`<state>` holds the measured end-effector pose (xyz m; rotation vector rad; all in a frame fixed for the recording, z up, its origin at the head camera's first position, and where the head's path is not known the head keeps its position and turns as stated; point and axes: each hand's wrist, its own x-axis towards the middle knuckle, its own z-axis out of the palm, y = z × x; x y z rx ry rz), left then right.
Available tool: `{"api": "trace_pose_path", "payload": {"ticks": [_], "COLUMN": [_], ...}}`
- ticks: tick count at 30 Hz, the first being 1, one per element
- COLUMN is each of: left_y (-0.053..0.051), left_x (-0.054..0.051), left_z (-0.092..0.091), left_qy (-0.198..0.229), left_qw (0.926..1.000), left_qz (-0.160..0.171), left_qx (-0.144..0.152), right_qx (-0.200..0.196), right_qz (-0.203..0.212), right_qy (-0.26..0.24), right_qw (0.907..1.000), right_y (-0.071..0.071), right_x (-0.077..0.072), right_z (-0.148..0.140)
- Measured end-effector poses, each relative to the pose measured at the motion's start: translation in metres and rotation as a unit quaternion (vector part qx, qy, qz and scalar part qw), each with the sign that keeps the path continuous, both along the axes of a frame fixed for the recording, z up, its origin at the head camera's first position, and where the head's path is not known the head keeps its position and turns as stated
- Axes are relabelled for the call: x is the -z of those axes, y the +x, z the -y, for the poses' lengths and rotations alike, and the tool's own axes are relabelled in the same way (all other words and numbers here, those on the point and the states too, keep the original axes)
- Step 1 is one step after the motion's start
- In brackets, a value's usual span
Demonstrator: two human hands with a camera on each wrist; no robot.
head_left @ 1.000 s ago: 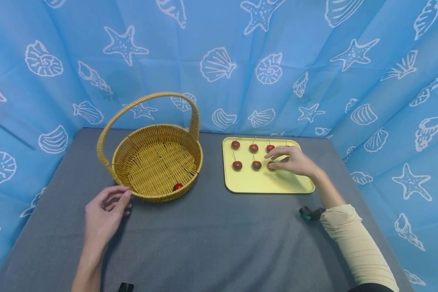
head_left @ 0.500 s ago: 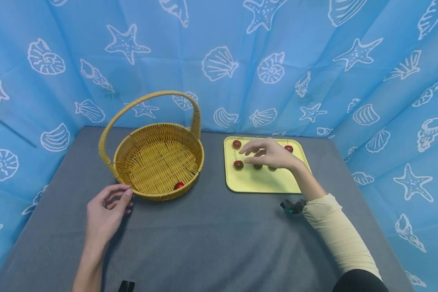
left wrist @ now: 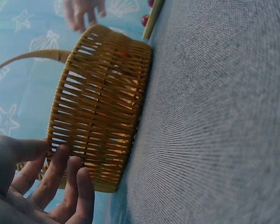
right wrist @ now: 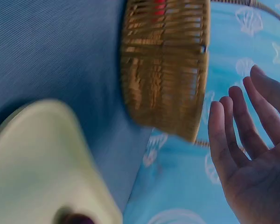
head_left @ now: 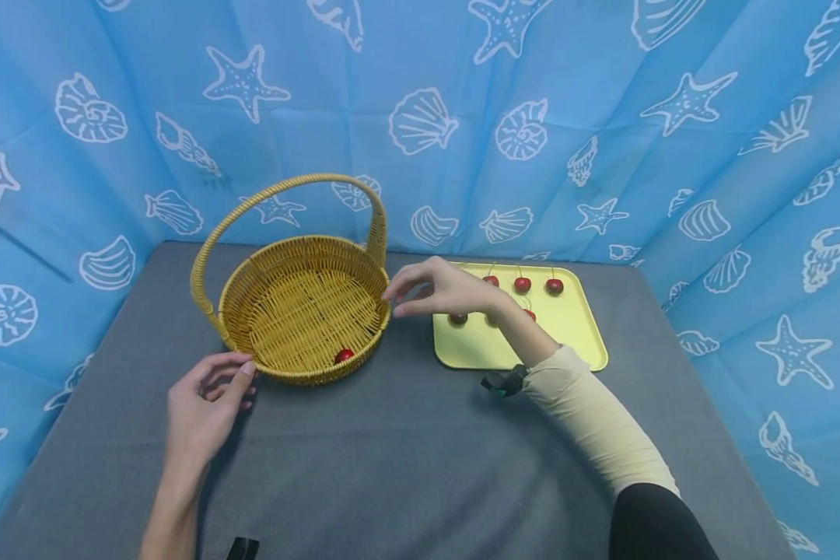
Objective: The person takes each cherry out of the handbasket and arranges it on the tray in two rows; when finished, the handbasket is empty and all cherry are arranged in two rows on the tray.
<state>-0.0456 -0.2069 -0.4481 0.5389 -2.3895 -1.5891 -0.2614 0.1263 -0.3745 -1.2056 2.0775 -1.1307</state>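
Observation:
A round wicker basket (head_left: 308, 307) with a tall arched handle stands left of centre, one red cherry (head_left: 344, 355) inside near its front wall. My left hand (head_left: 206, 408) pinches its front-left rim between thumb and fingers; the left wrist view shows that thumb (left wrist: 30, 149) at the rim. My right hand (head_left: 437, 288) hovers between the basket's right rim and the yellow tray (head_left: 560, 342), fingers loosely bent. No cherry shows in it in either wrist view. Several cherries (head_left: 554, 286) with stems lie on the tray in two rows, some partly hidden by the right hand and forearm.
A grey cloth (head_left: 364, 467) covers the table. Behind it and along the sides hangs a blue curtain (head_left: 462, 187) with white shells and starfish. A dark strap with a small device (head_left: 505, 381) hangs at the right wrist.
My right hand has moved left from over the tray's cherries to beside the basket's right rim. The left hand stays at the rim; basket and tray have not visibly moved.

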Motion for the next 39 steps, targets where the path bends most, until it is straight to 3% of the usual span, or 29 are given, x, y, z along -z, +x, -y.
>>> {"api": "trace_pose_path", "payload": {"ticks": [8,16,25,39], "left_y": [0.0,-0.001,0.002,0.002], "left_x": [0.001,0.003,0.0,0.0], "left_z": [0.001,0.0,0.001,0.003], "left_qy": [0.003,-0.006,0.005,0.008], "left_qw": [1.0,1.0,0.9999,0.9996], "left_qz": [0.001,0.001,-0.009,-0.019], "left_qx": [0.002,0.002,0.009,0.018], "right_qx": [-0.086,-0.147,-0.192,-0.248], "right_qz": [0.011,0.122,0.114,0.101], "right_qy": [0.013,0.101,0.189,0.223], "right_qw": [0.9962,0.9765,0.9562,0.9374], "right_y": [-0.004,-0.002,-0.001,-0.005], "right_x": [-0.005,0.006,0.014,0.026], "right_z": [0.055,0.094,0.115,0.129]}}
